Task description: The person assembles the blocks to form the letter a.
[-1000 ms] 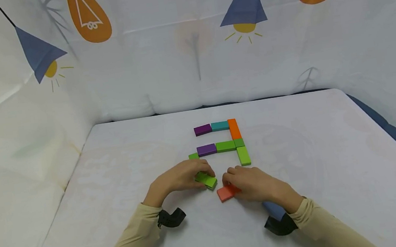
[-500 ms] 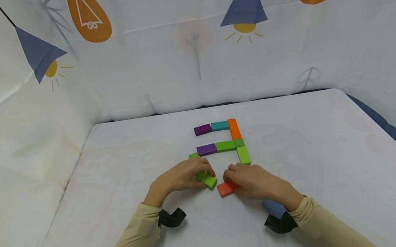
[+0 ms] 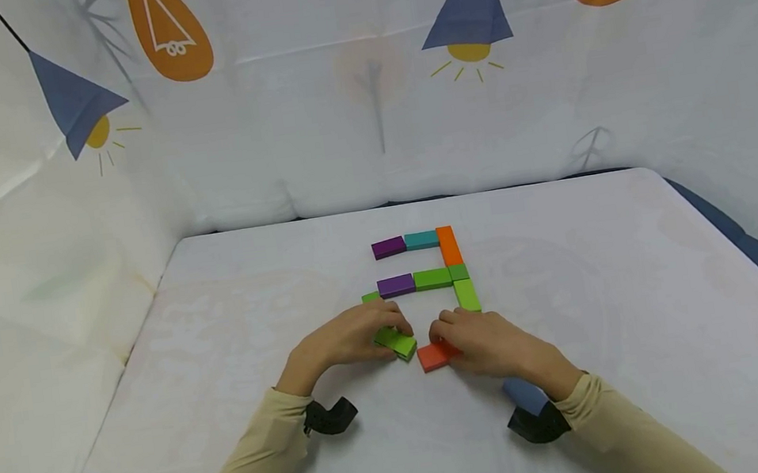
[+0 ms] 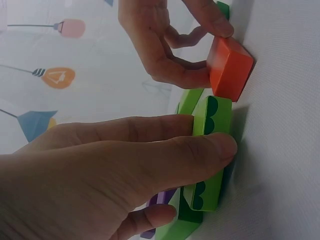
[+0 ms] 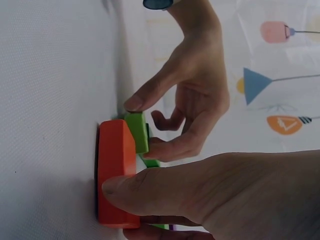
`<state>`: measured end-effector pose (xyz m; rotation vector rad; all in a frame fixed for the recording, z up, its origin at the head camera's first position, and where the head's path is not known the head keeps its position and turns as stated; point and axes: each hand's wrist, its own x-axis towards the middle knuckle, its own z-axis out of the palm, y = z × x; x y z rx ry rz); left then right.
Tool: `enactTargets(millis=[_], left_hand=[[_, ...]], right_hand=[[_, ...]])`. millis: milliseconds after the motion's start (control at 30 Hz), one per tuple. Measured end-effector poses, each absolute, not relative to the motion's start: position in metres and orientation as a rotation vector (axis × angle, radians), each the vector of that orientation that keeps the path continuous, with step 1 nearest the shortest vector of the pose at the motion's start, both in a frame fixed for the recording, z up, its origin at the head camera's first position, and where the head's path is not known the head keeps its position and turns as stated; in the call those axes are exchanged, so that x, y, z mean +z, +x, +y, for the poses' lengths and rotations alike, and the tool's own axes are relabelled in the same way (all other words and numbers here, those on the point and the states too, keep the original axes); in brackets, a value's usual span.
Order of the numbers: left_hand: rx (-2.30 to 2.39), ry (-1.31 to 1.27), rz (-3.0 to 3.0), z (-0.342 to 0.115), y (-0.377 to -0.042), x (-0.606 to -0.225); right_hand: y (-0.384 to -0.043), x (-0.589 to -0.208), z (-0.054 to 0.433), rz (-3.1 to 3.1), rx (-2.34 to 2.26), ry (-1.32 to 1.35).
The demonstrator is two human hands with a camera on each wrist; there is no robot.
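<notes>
In the head view my left hand [image 3: 352, 337] pinches a light green wooden block [image 3: 396, 344] between thumb and fingers, low at the tabletop. The left wrist view shows dark green scallops on that block's side [image 4: 212, 117]. To its right, my right hand [image 3: 490, 343] grips a red-orange block [image 3: 432, 357] by its long sides. One end of it points at the green block, and the two lie end to end at an angle. Behind my left hand a further green block [image 3: 370, 297] is mostly hidden. A yellow-green block [image 3: 467, 295] lies just beyond my right fingers.
Farther back, a dark purple block [image 3: 389, 248], a teal block [image 3: 421, 240] and an orange block [image 3: 448, 246] join in a bent line. Below them run a purple block [image 3: 396, 286], a green block [image 3: 432, 279] and a small green block [image 3: 458, 271]. A printed white cloth [image 3: 308, 134] hangs behind the table.
My right hand has slid the red-orange block a little away from the body, alongside the end of the green block. The left hand has stayed almost still.
</notes>
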<state>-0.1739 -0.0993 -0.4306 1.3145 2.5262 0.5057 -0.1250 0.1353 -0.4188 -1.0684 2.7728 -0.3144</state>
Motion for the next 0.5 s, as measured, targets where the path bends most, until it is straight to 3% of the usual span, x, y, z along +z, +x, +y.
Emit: enactTargets(millis=[500], left_hand=[[0.496, 1.304, 2.538, -0.0969, -0.1724, -0.4287]], right_hand=[[-0.1293, -0.4201, 0.1386, 2.794, -0.313, -1.074]])
